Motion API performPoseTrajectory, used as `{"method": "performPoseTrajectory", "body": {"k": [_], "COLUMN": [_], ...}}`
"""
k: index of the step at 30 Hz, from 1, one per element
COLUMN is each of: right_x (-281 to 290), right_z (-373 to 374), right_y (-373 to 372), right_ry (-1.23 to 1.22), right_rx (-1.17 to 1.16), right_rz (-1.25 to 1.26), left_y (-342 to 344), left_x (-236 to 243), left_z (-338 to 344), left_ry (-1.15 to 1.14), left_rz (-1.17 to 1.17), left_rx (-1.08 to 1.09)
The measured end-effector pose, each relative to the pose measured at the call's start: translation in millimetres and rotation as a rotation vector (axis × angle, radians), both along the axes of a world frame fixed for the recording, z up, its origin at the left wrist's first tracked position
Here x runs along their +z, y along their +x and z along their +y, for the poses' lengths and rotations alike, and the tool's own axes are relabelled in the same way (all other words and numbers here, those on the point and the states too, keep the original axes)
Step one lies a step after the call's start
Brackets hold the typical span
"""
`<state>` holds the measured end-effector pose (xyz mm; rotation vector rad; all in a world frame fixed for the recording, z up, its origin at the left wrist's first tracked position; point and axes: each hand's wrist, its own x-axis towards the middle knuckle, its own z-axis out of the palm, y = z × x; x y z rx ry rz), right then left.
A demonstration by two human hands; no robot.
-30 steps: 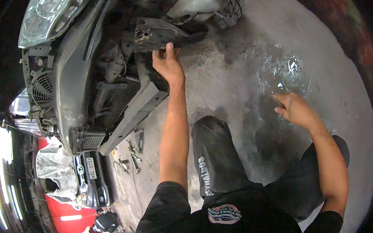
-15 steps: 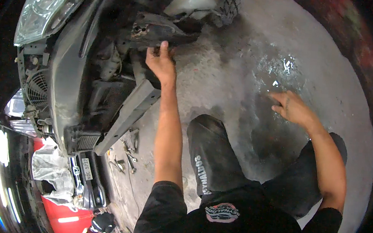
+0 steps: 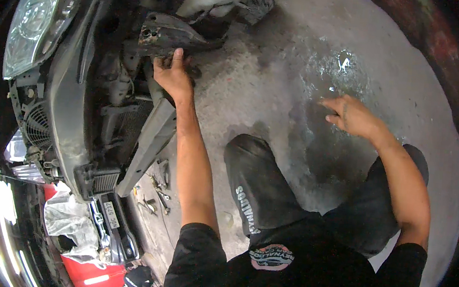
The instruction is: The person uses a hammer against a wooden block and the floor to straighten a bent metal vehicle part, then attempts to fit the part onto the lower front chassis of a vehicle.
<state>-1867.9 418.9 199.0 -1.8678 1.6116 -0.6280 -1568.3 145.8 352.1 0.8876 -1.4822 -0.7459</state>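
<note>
My left hand reaches up to the lower edge of a dark metal bracket under the stripped front end of a car. Its thumb points up against the edge, with the fingers bent and partly hidden in the shadow. The bracket has a rusty end with bolt holes. Over the concrete floor, well apart from the car, hovers my right hand. Its index finger and thumb are stretched out and apart, the other fingers curl under, and nothing shows in it.
A grey crossbeam slants down beside my left forearm. Left of it are the bumper support, fan and headlight. Hand tools lie on the floor near a removed grille. A wet patch glistens ahead.
The view has turned slightly, so the car sits further left in the picture. My left hand stays at the bracket's edge. My right hand keeps nearly the same pose over the floor.
</note>
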Motion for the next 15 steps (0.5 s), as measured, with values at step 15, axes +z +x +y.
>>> {"method": "performPoseTrajectory", "body": {"k": [15], "right_x": [13.4], "right_z": [1.2], "right_y": [-2.8], "right_ry": [0.035], "right_rx": [0.003], "right_rz": [-0.003], "left_y": [-4.2], "left_x": [-4.1], "left_z": [24.6], "left_ry": [0.141], "left_rz": [0.192], "left_rx": [-0.095]}}
